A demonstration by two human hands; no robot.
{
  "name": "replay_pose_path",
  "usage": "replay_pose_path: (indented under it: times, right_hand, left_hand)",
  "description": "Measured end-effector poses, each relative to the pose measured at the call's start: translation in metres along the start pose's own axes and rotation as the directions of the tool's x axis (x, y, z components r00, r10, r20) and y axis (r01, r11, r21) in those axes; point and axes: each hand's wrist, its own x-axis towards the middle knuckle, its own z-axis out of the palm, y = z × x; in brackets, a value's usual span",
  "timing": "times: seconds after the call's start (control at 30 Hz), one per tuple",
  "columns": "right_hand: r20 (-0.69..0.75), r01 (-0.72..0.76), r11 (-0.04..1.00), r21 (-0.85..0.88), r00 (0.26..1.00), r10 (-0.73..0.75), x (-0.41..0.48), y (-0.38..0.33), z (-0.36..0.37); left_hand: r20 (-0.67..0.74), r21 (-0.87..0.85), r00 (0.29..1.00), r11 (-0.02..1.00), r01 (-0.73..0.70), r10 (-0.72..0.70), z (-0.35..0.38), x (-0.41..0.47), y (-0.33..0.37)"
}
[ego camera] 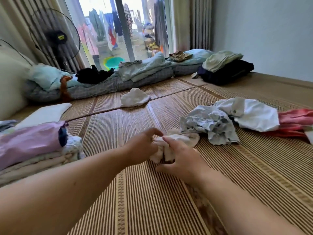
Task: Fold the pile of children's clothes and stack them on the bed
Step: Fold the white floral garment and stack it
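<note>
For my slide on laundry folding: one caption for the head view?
Both hands grip a small white garment on the bamboo mat, folded stack left, unfolded pile right.

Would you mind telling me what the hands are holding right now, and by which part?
Both the left hand and right hand grip a small crumpled cream-white cloth garment at its bunched near end.

Both arms outstretched; left hand (144,146), right hand (183,158) clenched together.

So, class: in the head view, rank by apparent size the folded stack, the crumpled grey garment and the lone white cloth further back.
1. folded stack, nearest, so flattered
2. crumpled grey garment
3. lone white cloth, farther away, so true size unsure
</note>
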Motion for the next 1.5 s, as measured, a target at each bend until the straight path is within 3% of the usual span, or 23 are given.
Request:
replay_pose_path:
  times: [0.1,0.2,0.27,0.33,0.37,0.4,0.43,0.47,0.5,0.57,0.63,0.73,0.9,1.03,1.13,1.2,1.3,1.37,1.43,1.5]
  right_hand:
    - [-0.156,0.103,0.993,-0.05,0.982,-0.11,-0.009,-0.042,-0.01]
    - [-0.406,0.177,0.967,-0.184,0.882,-0.238,-0.023,-0.081,-0.029]
    - [-0.463,0.203,0.972,-0.114,0.855,-0.233,-0.037,-0.107,-0.049]
    - [-0.438,0.183,0.977,-0.111,0.873,-0.214,-0.051,-0.136,-0.07]
    - [-0.418,0.181,0.974,-0.135,0.881,-0.222,-0.056,-0.149,-0.08]
    - [-0.396,0.194,0.969,-0.152,0.886,-0.24,-0.061,-0.164,-0.09]
    - [-0.367,0.213,0.964,-0.159,0.894,-0.258,-0.065,-0.178,-0.099]
    - [-0.337,0.235,0.959,-0.161,0.9,-0.277,-0.07,-0.192,-0.108]
    - [-0.305,0.256,0.953,-0.163,0.906,-0.295,-0.075,-0.204,-0.115]
    - [-0.238,0.275,0.938,-0.21,0.917,-0.322,-0.084,-0.223,-0.13]
    - [-0.139,0.272,0.912,-0.307,0.935,-0.326,-0.097,-0.237,-0.144]
    - [-0.031,0.287,0.899,-0.33,0.949,-0.314,-0.114,-0.249,-0.165]
    - [-0.048,0.347,0.892,-0.288,0.926,-0.375,-0.128,-0.267,-0.198]
    - [-0.066,0.371,0.907,-0.2,0.918,-0.39,-0.135,-0.285,-0.217]
    - [-0.105,0.338,0.912,-0.231,0.924,-0.369,-0.136,-0.295,-0.228]
    - [-0.14,0.27,0.9,-0.342,0.932,-0.333,-0.134,-0.3,-0.231]
    - [-0.409,0.02,0.876,-0.482,0.879,-0.245,-0.129,-0.3,-0.235]
    - [-0.509,-0.042,0.929,-0.367,0.845,-0.163,-0.13,-0.299,-0.235]
    - [-0.371,0.06,0.989,-0.138,0.922,-0.108,-0.137,-0.305,-0.226]
    - [-0.126,0.179,0.984,-0.008,0.976,-0.179,-0.148,-0.315,-0.204]
  left_hand:
    - [-0.096,-0.022,0.992,0.996,-0.085,0.083,-0.034,-0.036,0.038]
    - [-0.186,-0.237,0.983,0.97,-0.05,0.006,-0.075,-0.074,0.069]
    - [-0.197,-0.345,0.978,0.939,-0.005,-0.068,-0.105,-0.103,0.085]
    - [-0.189,-0.322,0.98,0.947,0.004,-0.069,-0.129,-0.135,0.099]
    - [-0.195,-0.2,0.98,0.98,-0.003,-0.037,-0.137,-0.149,0.106]
    - [-0.207,0.027,0.978,1.0,-0.001,0.007,-0.144,-0.163,0.112]
    - [-0.216,0.294,0.974,0.956,-0.001,0.067,-0.147,-0.176,0.117]
    - [-0.233,0.53,0.963,0.848,0.012,0.133,-0.148,-0.189,0.124]
    - [-0.243,0.672,0.95,0.74,0.018,0.197,-0.149,-0.2,0.13]
    - [-0.273,0.755,0.911,0.655,0.004,0.309,-0.157,-0.217,0.137]
    - [-0.334,0.723,0.873,0.691,-0.006,0.357,-0.176,-0.233,0.137]
    - [-0.358,0.603,0.887,0.797,-0.019,0.292,-0.209,-0.252,0.135]
    - [-0.333,0.609,0.902,0.793,-0.015,0.274,-0.235,-0.284,0.143]
    - [-0.383,0.51,0.901,0.86,0.022,0.203,-0.252,-0.296,0.148]
    - [-0.429,0.451,0.887,0.891,0.047,0.171,-0.257,-0.303,0.151]
    - [-0.476,0.38,0.866,0.924,0.045,0.153,-0.258,-0.306,0.154]
    - [-0.555,0.266,0.829,0.959,0.101,0.067,-0.257,-0.307,0.152]
    - [-0.572,0.181,0.82,0.977,0.109,0.014,-0.254,-0.307,0.148]
    - [-0.547,0.171,0.837,0.983,0.072,0.034,-0.247,-0.31,0.146]
    - [-0.475,0.246,0.873,0.969,0.015,0.107,-0.237,-0.311,0.15]
